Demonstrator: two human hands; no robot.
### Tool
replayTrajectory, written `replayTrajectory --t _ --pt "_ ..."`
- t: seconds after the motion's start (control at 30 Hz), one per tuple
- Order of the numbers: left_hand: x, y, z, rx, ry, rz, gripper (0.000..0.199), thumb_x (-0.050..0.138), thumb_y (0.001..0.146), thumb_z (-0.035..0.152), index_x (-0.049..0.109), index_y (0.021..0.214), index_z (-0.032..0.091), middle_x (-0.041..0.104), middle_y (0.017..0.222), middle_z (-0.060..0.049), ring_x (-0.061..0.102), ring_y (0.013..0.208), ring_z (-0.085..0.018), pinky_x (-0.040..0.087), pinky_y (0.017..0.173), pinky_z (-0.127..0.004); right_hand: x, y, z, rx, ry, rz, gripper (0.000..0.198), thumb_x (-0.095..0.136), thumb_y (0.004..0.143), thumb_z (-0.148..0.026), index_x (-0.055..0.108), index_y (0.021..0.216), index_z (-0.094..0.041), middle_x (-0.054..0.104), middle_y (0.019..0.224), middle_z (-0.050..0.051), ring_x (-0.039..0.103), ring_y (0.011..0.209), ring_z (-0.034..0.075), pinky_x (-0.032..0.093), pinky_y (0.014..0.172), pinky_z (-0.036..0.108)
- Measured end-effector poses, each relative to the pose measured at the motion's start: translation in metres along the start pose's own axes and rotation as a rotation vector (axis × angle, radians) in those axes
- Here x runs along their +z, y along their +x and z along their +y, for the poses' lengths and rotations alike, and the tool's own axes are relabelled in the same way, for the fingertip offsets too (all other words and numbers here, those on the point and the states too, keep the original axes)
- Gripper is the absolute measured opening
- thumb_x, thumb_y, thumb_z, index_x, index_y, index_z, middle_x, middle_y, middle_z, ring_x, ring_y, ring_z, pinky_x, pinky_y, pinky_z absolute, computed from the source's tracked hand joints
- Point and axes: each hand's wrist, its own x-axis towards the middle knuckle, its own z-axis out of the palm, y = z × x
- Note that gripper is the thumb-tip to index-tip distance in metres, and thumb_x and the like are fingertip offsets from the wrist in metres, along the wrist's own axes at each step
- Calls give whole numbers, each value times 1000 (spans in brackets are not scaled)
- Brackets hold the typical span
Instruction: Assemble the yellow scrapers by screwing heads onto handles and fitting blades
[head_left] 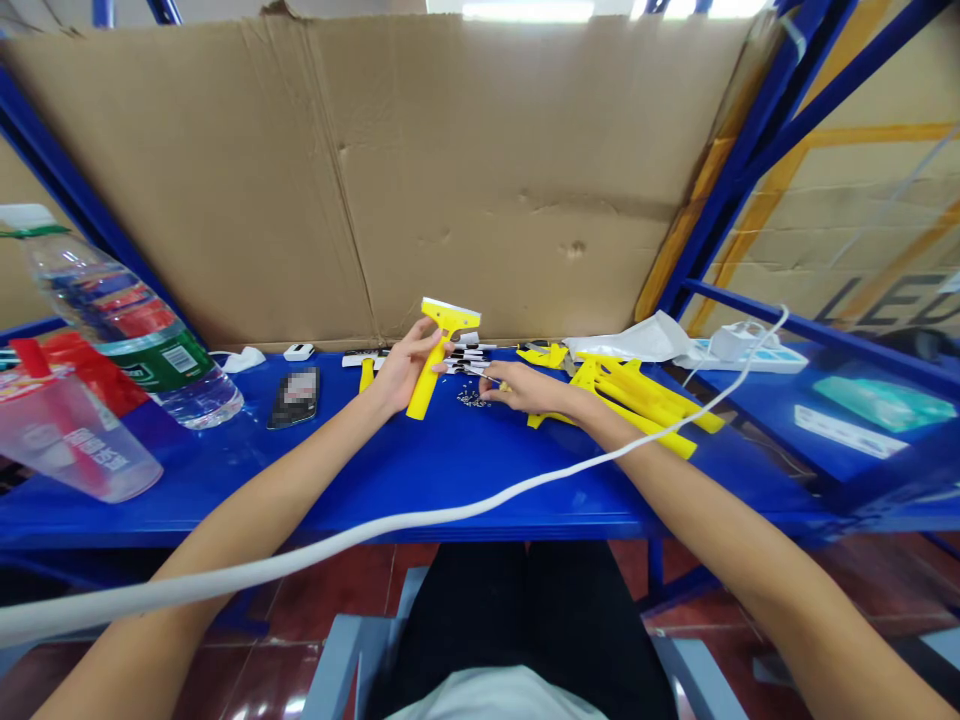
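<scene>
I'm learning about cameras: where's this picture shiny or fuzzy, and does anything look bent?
In the head view, lights glare white at the top; in the head view, the blue posts splay outward, perhaps from a wide lens; in the head view, blocky squares hide the phone's screen, and tiny bits near the right hand aren't crisp.

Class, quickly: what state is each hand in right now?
Left hand: closed around the handle of a yellow scraper.
Right hand: fingers closed on a slim tool, probably a screwdriver.
</scene>
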Motion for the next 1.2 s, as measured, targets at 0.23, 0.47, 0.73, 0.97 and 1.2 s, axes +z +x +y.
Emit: replayTrajectory --t 0.23,0.47,0.73,0.97,1.2 --pt "-3 4 -4 -14 38 94 36 75 90 3 66 120 20 70 111 -5 70 80 -12 48 53 -17 -5 3 -5 -105 -28 575 11 60 110 -29 64 103 -22 69 108 10 67 103 25 53 97 40" --pt "-2 3 -11 -142 91 152 33 68 94 0 65 121 17 72 108 -8 70 75 -13 51 53 -19 -8 4 -10 -124 -93 820 11 56 113 -31 62 106 -25 66 110 10 66 104 27 55 96 43" --pt "2 0 -26 -322 118 65 31 68 94 -1 67 119 17 72 105 -9 71 74 -14 50 50 -19 -2 5 -6 -119 -51 682 14 56 112 -36 63 106 -25 65 112 11 67 108 27 56 101 44" --pt "4 -5 -30 -420 146 -93 40 70 96 2 70 131 19 74 112 -13 72 76 -15 52 52 -18 4 6 5 -50 -78 534 10 61 105 -32 66 104 -23 66 121 14 69 113 29 57 103 48" --pt "3 -6 -32 -450 174 -75 38 74 95 4 69 129 19 74 116 -14 73 78 -15 51 50 -19 2 4 4 -24 -104 473 13 62 102 -32 69 102 -21 67 122 15 71 111 30 57 102 49"
